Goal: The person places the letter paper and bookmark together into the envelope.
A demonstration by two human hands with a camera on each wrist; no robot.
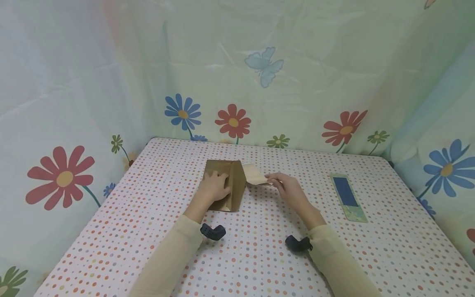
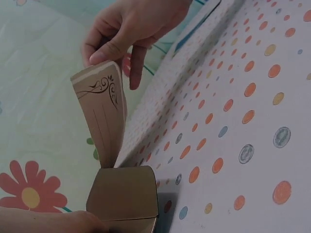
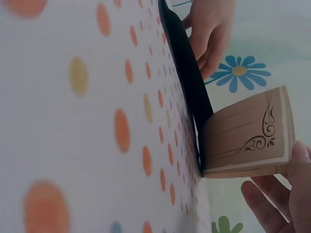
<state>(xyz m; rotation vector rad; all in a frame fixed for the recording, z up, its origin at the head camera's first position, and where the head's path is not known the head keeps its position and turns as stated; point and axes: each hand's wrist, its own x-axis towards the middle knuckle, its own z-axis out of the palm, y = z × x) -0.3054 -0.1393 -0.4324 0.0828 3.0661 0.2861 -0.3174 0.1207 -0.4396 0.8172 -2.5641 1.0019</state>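
Note:
My left hand (image 1: 213,187) rests on a flat brown cardboard sleeve (image 1: 236,177) lying on the table, its fingers spread over the top face. From the sleeve's right end sticks out a thin stack of brown paper cards (image 2: 104,111), printed with dark scrollwork in one corner and thin ruled lines. My right hand (image 1: 291,192) pinches the outer edge of these cards between thumb and fingers. The cards (image 3: 250,131) bend upward from the sleeve in the right wrist view. Their inner ends are hidden at the sleeve's end.
A long pale green card or box with a dark blue panel (image 1: 346,191) lies to the right of my right hand. Dotted cloth (image 1: 259,255) covers the table. Behind it hangs a flowered curtain (image 1: 297,107). Black wrist devices (image 1: 213,232) sit at both cuffs.

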